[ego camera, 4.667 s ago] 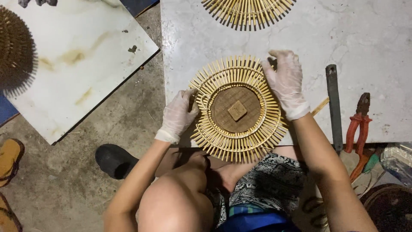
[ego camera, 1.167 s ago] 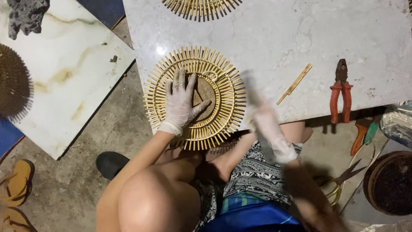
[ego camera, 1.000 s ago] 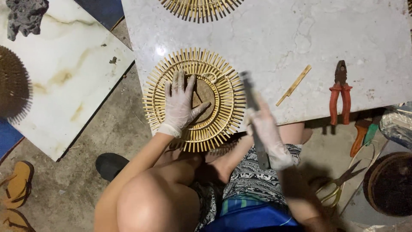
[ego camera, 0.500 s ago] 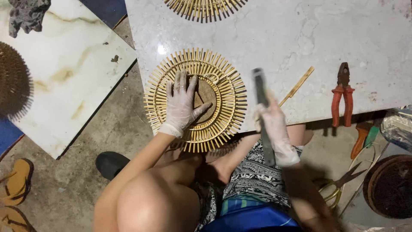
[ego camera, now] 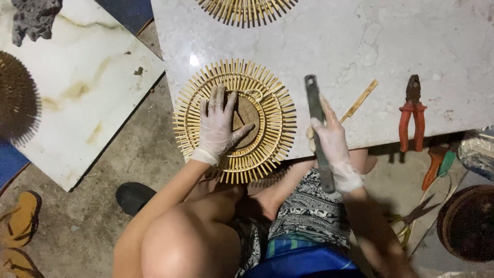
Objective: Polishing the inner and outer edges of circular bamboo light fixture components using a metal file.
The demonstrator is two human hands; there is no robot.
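Mat [ego camera: 257, 92] of thin bamboo sticks, round, with sticks fanning out like sun rays around a darker woven centre, lies on a pale marble slab [ego camera: 391, 41], its near edge hanging over the slab's front edge. The left hand [ego camera: 218, 126], in a thin white glove, lies flat on the mat with fingers spread, pressing it down and gripping nothing. The right hand [ego camera: 332, 144], also gloved, is closed around a long flat grey metal bar [ego camera: 315, 118], held lengthwise just right of the mat, its far end over the slab. A loose bamboo strip [ego camera: 360, 100] lies on the slab beside the bar. Red-handled pliers [ego camera: 411, 110] rest further right. A second bamboo mat [ego camera: 247, 10] sits at the slab's far edge. Scissors [ego camera: 411, 216] lie on the floor at lower right. A dark shoe [ego camera: 134, 195] is on the concrete by the person's knee.
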